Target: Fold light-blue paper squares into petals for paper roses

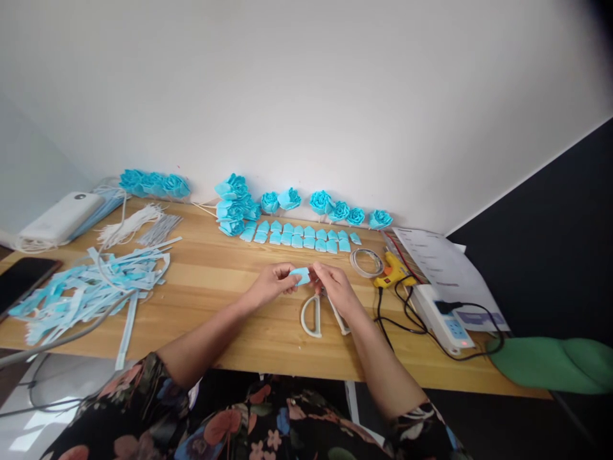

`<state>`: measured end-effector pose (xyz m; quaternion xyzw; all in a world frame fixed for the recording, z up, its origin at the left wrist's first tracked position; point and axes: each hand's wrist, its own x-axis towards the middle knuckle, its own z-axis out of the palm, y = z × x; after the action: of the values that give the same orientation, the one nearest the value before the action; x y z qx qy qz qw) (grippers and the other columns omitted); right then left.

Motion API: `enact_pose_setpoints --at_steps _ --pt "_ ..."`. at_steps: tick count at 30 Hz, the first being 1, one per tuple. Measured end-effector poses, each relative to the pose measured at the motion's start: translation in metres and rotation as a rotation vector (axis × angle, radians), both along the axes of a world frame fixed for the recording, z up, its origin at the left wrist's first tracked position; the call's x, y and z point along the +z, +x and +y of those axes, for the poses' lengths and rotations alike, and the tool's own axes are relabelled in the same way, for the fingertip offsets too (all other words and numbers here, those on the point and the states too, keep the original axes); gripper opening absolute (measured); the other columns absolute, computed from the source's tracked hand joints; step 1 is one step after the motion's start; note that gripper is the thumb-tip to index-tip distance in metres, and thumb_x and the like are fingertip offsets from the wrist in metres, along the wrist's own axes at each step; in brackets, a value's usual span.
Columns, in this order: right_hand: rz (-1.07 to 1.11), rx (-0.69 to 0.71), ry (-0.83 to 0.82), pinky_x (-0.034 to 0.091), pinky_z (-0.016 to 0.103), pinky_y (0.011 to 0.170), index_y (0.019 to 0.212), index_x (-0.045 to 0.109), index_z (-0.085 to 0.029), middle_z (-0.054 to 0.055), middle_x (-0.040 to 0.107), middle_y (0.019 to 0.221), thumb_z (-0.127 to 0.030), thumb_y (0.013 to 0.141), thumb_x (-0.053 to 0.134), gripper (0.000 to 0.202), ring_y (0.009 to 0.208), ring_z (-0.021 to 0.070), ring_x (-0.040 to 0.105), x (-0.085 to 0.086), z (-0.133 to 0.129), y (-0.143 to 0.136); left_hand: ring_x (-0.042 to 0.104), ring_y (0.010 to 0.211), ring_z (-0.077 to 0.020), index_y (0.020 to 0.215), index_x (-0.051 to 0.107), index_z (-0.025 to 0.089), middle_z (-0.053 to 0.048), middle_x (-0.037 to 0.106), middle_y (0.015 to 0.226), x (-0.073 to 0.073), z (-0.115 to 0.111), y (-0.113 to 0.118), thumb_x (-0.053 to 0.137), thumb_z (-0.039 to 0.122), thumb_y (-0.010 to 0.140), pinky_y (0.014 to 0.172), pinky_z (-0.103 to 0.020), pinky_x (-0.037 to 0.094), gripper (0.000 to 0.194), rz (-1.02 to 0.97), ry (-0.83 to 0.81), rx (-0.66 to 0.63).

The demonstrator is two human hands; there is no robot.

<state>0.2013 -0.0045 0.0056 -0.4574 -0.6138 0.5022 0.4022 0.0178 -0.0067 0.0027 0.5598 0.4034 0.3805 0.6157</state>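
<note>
Between my two hands is a small light-blue fabric petal (301, 276). My left hand (274, 283) pinches it from the left, thumb on top. My right hand (336, 289) has its thumb and fingertips closed at the petal's right edge. Under my right hand lie scissors with white handles (311, 317); their blades are mostly hidden. Beyond my hands, several cut blue petals (297, 241) lie in two rows. Behind these, blue fabric roses (320, 202) stand along the wall, with a stacked bunch of roses (232, 207) to the left.
At the right are a roll of clear tape (366, 262), a yellow glue gun (394, 271), a power strip (443, 319) with black cords and a printed sheet (431, 262). Blue-white fabric strips (90, 287), white ear loops (129, 225), a phone (26, 281) and a white power bank (62, 217) lie left.
</note>
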Motion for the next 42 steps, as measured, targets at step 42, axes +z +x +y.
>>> enact_pose_setpoints --at_steps 42 --pt "-0.130 0.060 0.038 0.035 0.022 0.050 0.070 0.057 -0.018 -0.003 0.050 0.059 -0.041 0.082 0.057 0.026 0.052 0.0096 0.044 0.008 -0.005 -0.001 0.049 0.049 -0.0080 0.071 0.054 0.015 0.003 0.056 0.055 0.004 0.001 -0.002 0.059 0.049 0.076 0.053 -0.021 0.040 0.035 0.013 0.021 0.045"
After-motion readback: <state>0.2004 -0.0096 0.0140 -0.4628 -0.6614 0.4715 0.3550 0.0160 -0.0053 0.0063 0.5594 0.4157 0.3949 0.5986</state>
